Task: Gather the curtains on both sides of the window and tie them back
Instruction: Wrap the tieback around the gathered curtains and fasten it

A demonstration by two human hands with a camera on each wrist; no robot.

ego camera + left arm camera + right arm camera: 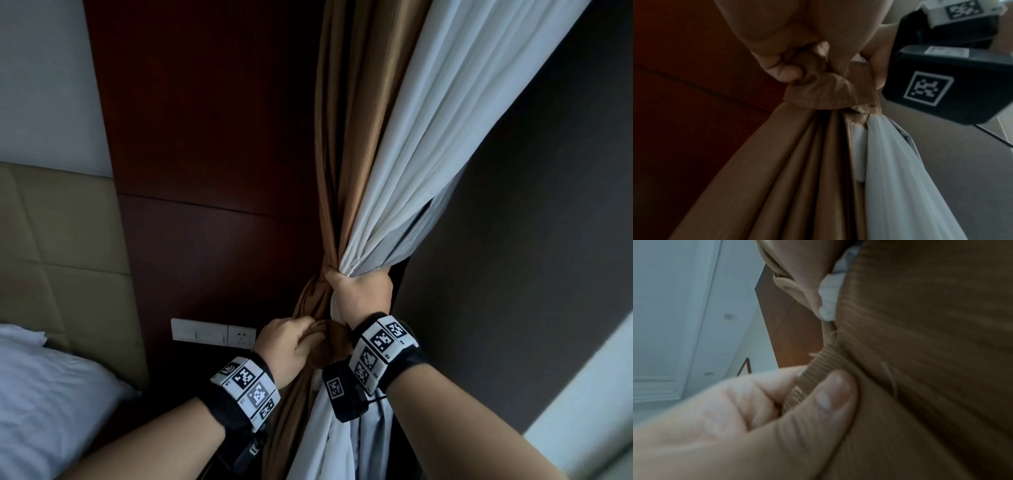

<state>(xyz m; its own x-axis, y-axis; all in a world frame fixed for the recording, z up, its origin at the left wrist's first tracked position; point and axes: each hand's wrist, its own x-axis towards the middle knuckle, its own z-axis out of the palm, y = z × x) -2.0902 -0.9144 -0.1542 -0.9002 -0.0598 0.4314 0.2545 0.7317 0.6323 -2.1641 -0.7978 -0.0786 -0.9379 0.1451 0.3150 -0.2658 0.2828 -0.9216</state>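
A white pillow point(44, 394) and a tan padded headboard point(61, 246) lay at the far left, beside a dark wood wall panel point(205, 137) carrying a white switch and socket plate point(214, 333). Just right of the plate, the left hand point(286, 346) had its fingers curled around a brown tie-back band point(828, 94), the thumb point(830, 394) and forefinger pinching the ribbed strip where it wrapped the gathered fabric. The brown curtain point(349, 137) hung against the panel, drawn into a tight waist at the band and fanning out in folds below it. Directly above the left hand, the right hand point(363, 291) was closed in a fist around the bunched brown curtain and the white sheer curtain point(428, 137) together, holding both layers at the pinch point. Both wrists wore black straps with white coded marker blocks point(378, 349). A grey wall point(531, 240) filled the right side.
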